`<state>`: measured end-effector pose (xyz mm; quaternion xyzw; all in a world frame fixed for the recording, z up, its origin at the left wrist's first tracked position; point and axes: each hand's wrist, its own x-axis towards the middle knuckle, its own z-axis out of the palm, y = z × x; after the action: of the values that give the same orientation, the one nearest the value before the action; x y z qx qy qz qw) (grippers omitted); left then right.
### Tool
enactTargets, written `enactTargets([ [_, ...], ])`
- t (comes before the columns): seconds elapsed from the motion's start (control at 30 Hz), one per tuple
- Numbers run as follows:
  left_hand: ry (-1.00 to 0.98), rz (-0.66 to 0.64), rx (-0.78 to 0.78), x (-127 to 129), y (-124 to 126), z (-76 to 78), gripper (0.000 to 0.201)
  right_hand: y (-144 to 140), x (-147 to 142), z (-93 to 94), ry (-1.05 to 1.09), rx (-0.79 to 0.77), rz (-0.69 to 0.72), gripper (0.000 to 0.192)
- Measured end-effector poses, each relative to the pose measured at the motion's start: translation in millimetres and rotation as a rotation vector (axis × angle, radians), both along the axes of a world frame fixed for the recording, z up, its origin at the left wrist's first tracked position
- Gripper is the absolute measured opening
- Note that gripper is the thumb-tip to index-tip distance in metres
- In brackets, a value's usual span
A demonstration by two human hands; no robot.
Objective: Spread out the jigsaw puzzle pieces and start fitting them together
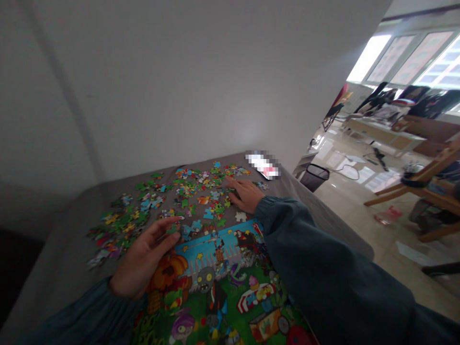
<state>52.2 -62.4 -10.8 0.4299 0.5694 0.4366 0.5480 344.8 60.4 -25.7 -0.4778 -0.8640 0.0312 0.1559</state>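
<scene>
Most of the cartoon jigsaw [223,282] lies joined, glossy and flat on the grey table [323,215]; its far edge is unfinished, and dozens of knobbed cardboard loose pieces [161,201] lie scattered beyond the fingers. The left hand [143,261] pinches a green piece [172,229]; the right hand [246,194] rests spread, fingers released, on the scatter.

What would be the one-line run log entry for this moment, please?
left hand: holds green puzzle piece | right hand: flat on loose pieces | assembled puzzle: partly done | surface: grey table
</scene>
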Motion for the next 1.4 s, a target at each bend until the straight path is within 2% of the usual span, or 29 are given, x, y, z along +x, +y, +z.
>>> enactTargets([
  [0.1, 0.003, -0.005, -0.004, -0.2, 0.0, -0.1, 0.064, 1.9, 1.2, -1.4, 0.008, 0.021, -0.030, 0.058],
  [0.23, 0.010, 0.007, -0.009, 0.7, 0.1, -0.1, 0.066, 2.8, 2.4, -3.5, -0.034, 0.049, -0.053, 0.045],
  [0.37, 0.007, 0.007, -0.005, 1.0, 0.6, -1.3, 0.069, 2.9, 2.1, -4.5, -0.054, 0.043, -0.035, 0.036],
  [0.7, 0.003, -0.007, 0.053, 1.1, 1.3, -6.1, 0.062, 6.4, 4.3, -12.0, -0.022, 0.080, 0.003, 0.034],
  [0.97, 0.101, -0.073, 0.114, 0.6, 3.2, -7.3, 0.053, 7.3, -0.6, -18.4, -0.018, 0.133, -0.011, 0.030],
  [1.07, 0.087, -0.078, 0.126, 0.8, 4.3, -7.4, 0.052, 11.2, 2.1, -11.3, -0.049, 0.111, 0.028, 0.030],
  [1.17, 0.047, -0.074, 0.133, 2.2, 4.6, -8.4, 0.049, 23.1, 8.4, 4.7, -0.056, 0.084, 0.053, 0.032],
  [1.3, 0.024, -0.078, 0.136, 4.3, 4.3, -11.0, 0.044, 48.1, 11.2, 24.8, -0.056, 0.127, -0.089, 0.033],
  [1.4, 0.025, -0.069, 0.133, 4.8, 4.7, -13.5, 0.043, 61.2, 4.9, 25.5, -0.045, 0.113, -0.119, 0.034],
])
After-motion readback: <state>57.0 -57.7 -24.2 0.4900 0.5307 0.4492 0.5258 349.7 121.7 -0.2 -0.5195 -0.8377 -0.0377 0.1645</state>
